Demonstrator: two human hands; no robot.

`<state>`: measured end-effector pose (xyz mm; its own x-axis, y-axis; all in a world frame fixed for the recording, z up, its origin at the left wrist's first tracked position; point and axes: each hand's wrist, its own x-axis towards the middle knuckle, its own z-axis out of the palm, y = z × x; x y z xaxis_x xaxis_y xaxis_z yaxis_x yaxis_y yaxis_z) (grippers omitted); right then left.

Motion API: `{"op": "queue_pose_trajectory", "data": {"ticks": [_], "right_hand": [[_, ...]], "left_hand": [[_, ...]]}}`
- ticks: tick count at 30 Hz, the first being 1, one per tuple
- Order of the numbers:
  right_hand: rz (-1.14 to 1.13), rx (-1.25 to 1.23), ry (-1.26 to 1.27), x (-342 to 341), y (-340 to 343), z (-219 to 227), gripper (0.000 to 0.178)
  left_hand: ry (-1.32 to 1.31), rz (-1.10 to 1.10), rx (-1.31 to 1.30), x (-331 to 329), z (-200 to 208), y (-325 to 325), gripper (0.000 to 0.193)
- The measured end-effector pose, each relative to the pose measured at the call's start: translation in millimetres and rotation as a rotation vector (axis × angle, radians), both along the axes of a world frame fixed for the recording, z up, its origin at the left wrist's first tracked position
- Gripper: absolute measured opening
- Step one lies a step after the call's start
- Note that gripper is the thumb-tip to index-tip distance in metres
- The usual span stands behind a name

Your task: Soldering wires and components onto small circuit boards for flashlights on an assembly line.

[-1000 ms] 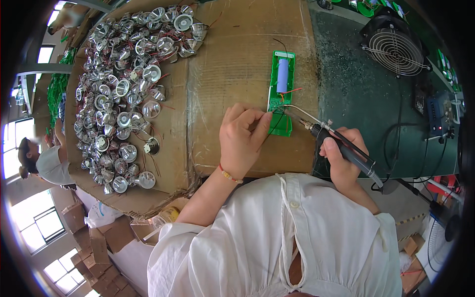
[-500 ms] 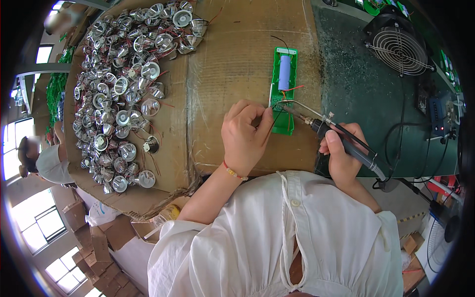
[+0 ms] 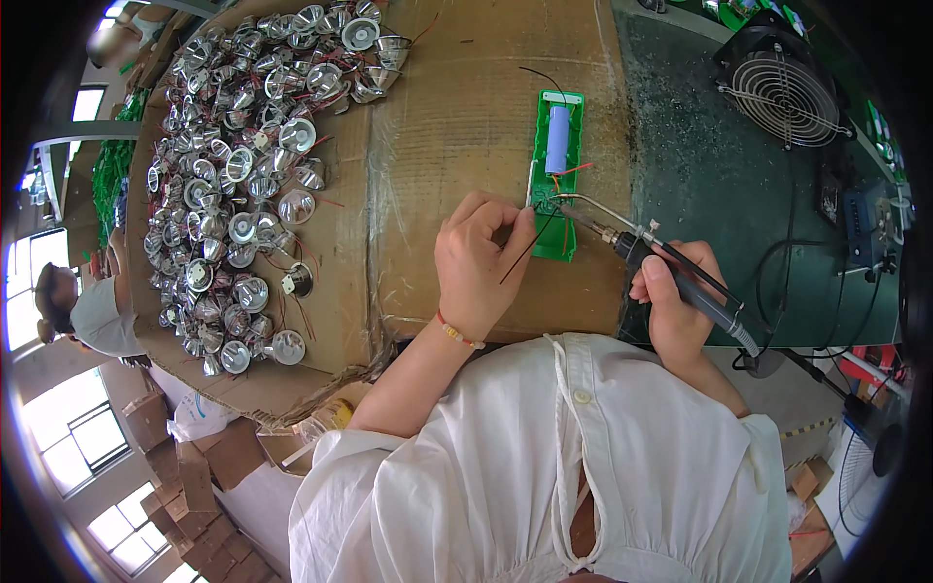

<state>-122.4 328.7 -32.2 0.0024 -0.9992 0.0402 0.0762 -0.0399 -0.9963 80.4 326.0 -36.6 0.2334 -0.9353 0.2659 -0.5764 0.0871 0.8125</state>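
Observation:
A green plastic housing [image 3: 557, 251] lies lengthwise on the cardboard in front of me. Inside it are a lavender cylindrical battery [image 3: 557, 141] and, below that, a small green circuit board largely hidden by my fingers and the tool. My left hand [image 3: 478, 255] pinches a thin black wire [image 3: 519, 260] at the housing's left side, its loose tail hanging toward me. Between the fingers of my right hand [image 3: 680, 303] is a soldering iron [image 3: 702, 298] with a curved metal feed tube [image 3: 604, 208]. The iron's tip and the tube's end meet at the board; the exact contact is hard to see.
Many silver reflector lamp cups [image 3: 240, 227] with red wires pile up at the left. A round fan with a wire guard [image 3: 787, 100] stands far right, above a blue powered box [image 3: 863, 228] with cables. Another person [image 3: 97, 311] sits at the far left.
The housing has shifted very slightly away from me. The black wire's tail now shows below my left fingers, and the other black wire at the housing's top has swung left.

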Motion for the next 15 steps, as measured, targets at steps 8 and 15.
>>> {"op": "queue_pose_trajectory", "data": {"ticks": [8,15], "right_hand": [[0.028,-0.041,0.101,4.3,-4.6,1.6,0.018],[0.007,-0.086,0.134,4.7,-1.9,2.5,0.019]], "left_hand": [[0.017,0.031,0.023,-2.0,-0.1,-0.3,0.012],[0.009,0.021,0.023,-1.5,1.1,0.2,0.011]]}}
